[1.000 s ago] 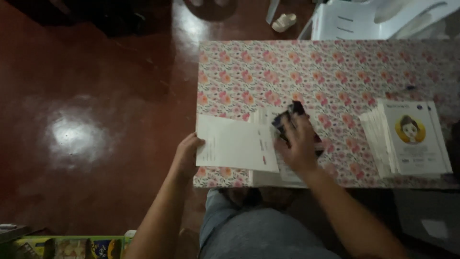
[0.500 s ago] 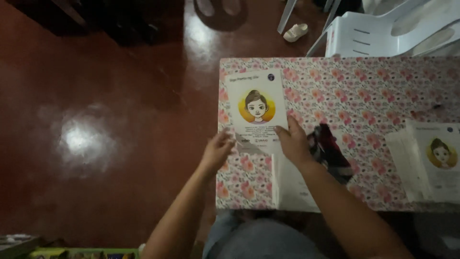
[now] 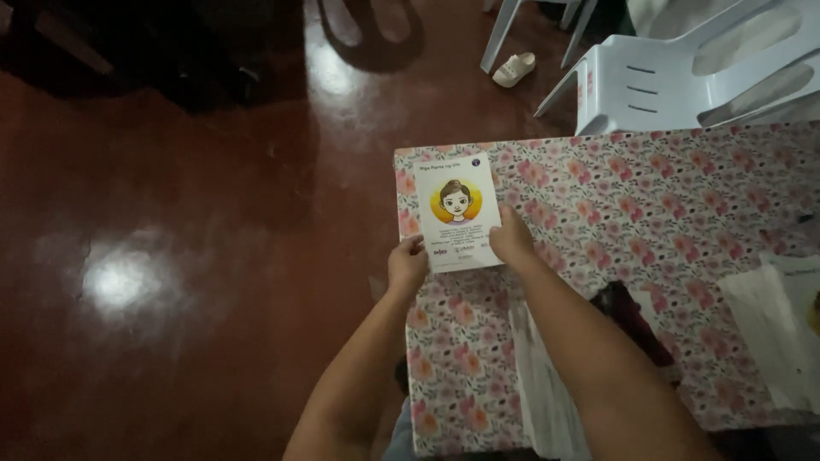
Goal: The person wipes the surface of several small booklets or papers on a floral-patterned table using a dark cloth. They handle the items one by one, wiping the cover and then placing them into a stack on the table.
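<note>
Pinching a white leaflet (image 3: 456, 213) (cartoon face on a yellow disc) by its lower corners, the left hand (image 3: 407, 265) and right hand (image 3: 512, 240) curl their fingers narrowly, holding it over the floral-clothed table's (image 3: 649, 205) far-left corner.

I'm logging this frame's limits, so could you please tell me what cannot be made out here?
Head view only:
- Leaflet: its small print is too small to tell; the left hand and right hand cover its lower corners.
- Dark thing on the table: the right forearm hides part of it; too dim to identify.
- Paper stack: cut off by the right edge.
- Chair: cut off by the top edge.
</note>
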